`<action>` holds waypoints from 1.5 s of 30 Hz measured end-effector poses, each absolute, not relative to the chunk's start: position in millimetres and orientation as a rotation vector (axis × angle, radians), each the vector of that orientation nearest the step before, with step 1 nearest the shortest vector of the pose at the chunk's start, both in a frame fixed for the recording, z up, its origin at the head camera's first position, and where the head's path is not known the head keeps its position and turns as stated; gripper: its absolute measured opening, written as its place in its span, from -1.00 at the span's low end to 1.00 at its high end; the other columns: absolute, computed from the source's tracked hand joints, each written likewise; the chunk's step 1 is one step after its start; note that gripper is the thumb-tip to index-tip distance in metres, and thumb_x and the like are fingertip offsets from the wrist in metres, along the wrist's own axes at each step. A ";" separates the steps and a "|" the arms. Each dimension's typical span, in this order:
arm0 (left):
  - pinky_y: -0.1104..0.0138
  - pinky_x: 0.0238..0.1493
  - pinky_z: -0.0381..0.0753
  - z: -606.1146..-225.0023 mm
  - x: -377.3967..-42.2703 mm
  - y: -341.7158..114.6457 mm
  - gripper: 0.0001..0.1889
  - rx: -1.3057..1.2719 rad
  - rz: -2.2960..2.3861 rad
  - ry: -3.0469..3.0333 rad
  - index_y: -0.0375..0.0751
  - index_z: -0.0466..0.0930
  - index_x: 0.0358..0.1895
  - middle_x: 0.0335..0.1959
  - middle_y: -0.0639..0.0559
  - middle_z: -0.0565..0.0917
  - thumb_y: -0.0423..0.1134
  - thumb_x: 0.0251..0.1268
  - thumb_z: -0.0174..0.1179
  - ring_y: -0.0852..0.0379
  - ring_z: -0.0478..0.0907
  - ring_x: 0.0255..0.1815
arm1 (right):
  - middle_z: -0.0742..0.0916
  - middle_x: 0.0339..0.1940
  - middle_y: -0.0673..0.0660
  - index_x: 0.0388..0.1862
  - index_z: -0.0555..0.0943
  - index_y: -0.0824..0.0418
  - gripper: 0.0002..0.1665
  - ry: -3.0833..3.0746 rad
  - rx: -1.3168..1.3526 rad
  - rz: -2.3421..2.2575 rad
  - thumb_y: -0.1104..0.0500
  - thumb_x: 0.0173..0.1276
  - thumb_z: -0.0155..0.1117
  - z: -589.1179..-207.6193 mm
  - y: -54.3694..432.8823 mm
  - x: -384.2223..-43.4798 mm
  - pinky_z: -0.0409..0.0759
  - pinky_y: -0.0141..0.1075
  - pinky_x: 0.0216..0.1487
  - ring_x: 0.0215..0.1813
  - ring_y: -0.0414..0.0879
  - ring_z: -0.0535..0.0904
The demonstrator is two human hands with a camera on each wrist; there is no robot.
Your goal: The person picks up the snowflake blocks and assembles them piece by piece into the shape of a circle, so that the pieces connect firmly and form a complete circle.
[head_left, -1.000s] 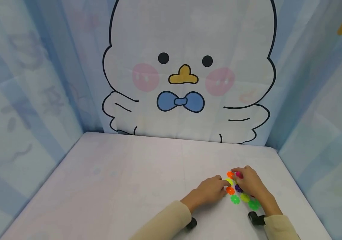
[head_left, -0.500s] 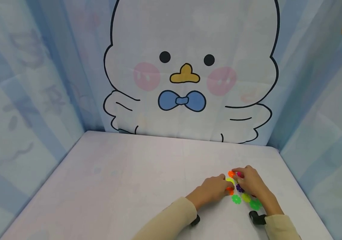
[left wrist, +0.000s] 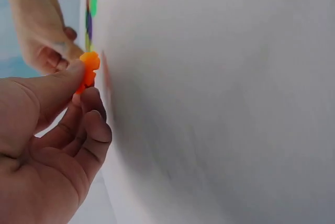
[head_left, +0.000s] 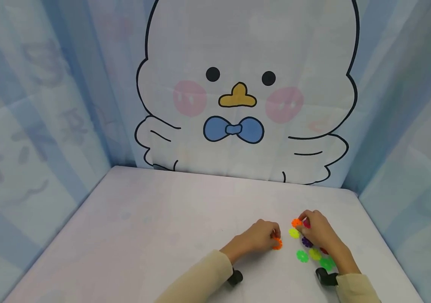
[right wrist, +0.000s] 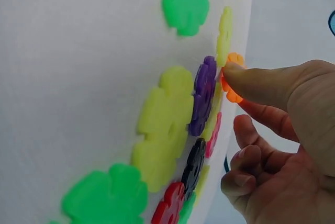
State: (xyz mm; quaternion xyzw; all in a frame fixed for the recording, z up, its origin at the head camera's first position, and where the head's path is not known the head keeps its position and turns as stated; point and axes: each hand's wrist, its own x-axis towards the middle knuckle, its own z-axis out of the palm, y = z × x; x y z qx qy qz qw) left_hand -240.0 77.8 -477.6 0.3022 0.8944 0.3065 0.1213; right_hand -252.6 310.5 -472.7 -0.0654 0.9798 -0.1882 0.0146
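Note:
My left hand (head_left: 257,240) pinches an orange snowflake building disc (left wrist: 90,63) between thumb and fingertips, just left of the pile and apart from it. At the far side of the pile, my right hand (head_left: 318,230) holds another orange disc (right wrist: 233,89) by thumb and index finger, its other fingers curled. Around the right hand lie a yellow disc (head_left: 294,233), a purple disc (head_left: 307,242), a pink disc (head_left: 307,223) and a green disc (head_left: 302,256). The right wrist view also has a black disc (right wrist: 193,166) and a red disc (right wrist: 168,204), both partly hidden.
A pale cloth-covered table (head_left: 170,219) extends leftward from the discs. Behind it hangs a curtain (head_left: 238,155) printed with a cartoon bird, with blue curtains at both sides. Black wrist devices (head_left: 326,276) are worn below the hands.
My left hand first reached over the near orange disc, then drew it away to the left out of the pile. The right hand has stayed nearly in place.

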 end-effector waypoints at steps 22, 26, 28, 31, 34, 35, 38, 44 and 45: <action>0.50 -0.42 0.55 -474.0 -238.3 -57.4 -0.90 0.681 1.279 2.702 -0.08 0.87 -0.12 -0.28 0.10 0.85 -0.22 0.40 0.42 0.26 0.64 -0.49 | 0.82 -0.36 0.05 -0.10 0.62 0.25 -0.83 2.869 -0.304 -1.116 0.22 0.46 0.42 -472.4 249.2 -238.4 0.51 -0.42 -0.26 -0.32 -0.17 0.56; 0.50 -0.41 0.58 -473.7 -238.3 -64.2 -0.88 0.709 1.278 2.745 -0.12 0.87 -0.10 -0.23 0.06 0.86 -0.22 0.40 0.42 0.22 0.68 -0.47 | 0.86 -0.34 0.11 -0.07 0.61 0.31 -0.82 2.735 -0.379 -1.253 0.24 0.48 0.39 -471.6 224.5 -237.8 0.57 -0.41 -0.27 -0.29 -0.12 0.65; 0.50 -0.41 0.58 -474.0 -238.6 -66.0 -0.87 0.725 1.276 2.753 -0.13 0.87 -0.10 -0.22 0.05 0.87 -0.21 0.41 0.42 0.21 0.70 -0.46 | 0.87 -0.32 0.16 -0.04 0.61 0.34 -0.81 2.658 -0.419 -1.316 0.26 0.49 0.37 -470.9 213.2 -237.4 0.59 -0.41 -0.28 -0.29 -0.08 0.67; 0.51 -0.42 0.58 -474.5 -239.0 -68.0 -0.86 0.741 1.268 2.760 -0.14 0.87 -0.09 -0.20 0.04 0.87 -0.21 0.41 0.42 0.25 0.67 -0.48 | 0.87 -0.30 0.19 0.00 0.60 0.36 -0.79 2.567 -0.487 -1.366 0.26 0.52 0.35 -471.3 198.1 -238.0 0.60 -0.40 -0.30 -0.29 -0.06 0.67; 0.52 -0.40 0.58 -475.1 -240.0 -69.2 -0.85 0.763 1.246 2.783 -0.14 0.87 -0.08 -0.19 0.03 0.88 -0.21 0.41 0.41 0.34 0.61 -0.48 | 0.87 -0.30 0.21 0.01 0.60 0.36 -0.78 2.516 -0.539 -1.384 0.24 0.54 0.33 -473.2 186.5 -240.3 0.58 -0.41 -0.30 -0.30 -0.08 0.66; 0.52 -0.40 0.58 -475.9 -240.4 -69.2 -0.85 0.775 1.234 2.794 -0.14 0.87 -0.08 -0.18 0.02 0.88 -0.20 0.41 0.41 0.37 0.60 -0.48 | 0.87 -0.30 0.22 0.01 0.60 0.36 -0.79 2.510 -0.550 -1.386 0.24 0.54 0.33 -474.1 183.7 -241.0 0.56 -0.41 -0.31 -0.31 -0.09 0.65; 0.53 -0.35 0.57 -479.6 -241.2 -68.3 -0.85 0.823 1.202 2.838 -0.15 0.87 -0.07 -0.18 0.03 0.88 -0.21 0.41 0.41 0.38 0.58 -0.43 | 0.87 -0.30 0.22 0.01 0.60 0.36 -0.79 2.500 -0.566 -1.398 0.25 0.54 0.33 -477.4 179.2 -242.8 0.53 -0.42 -0.34 -0.34 -0.13 0.63; 0.53 -0.30 0.53 -486.9 -239.4 -66.5 -0.86 0.897 1.133 2.911 -0.16 0.87 -0.09 -0.22 0.03 0.87 -0.25 0.38 0.44 0.31 0.58 -0.37 | 0.86 -0.32 0.23 0.01 0.62 0.38 -0.79 2.493 -0.568 -1.408 0.25 0.53 0.34 -484.6 178.4 -242.1 0.53 -0.43 -0.36 -0.38 -0.18 0.61; 0.53 -0.30 0.53 -487.5 -239.0 -66.8 -0.86 0.909 1.125 2.916 -0.17 0.87 -0.09 -0.22 0.03 0.87 -0.26 0.37 0.44 0.31 0.58 -0.37 | 0.86 -0.32 0.23 0.02 0.62 0.38 -0.78 2.490 -0.570 -1.412 0.24 0.54 0.34 -485.5 178.3 -242.0 0.53 -0.43 -0.36 -0.39 -0.19 0.60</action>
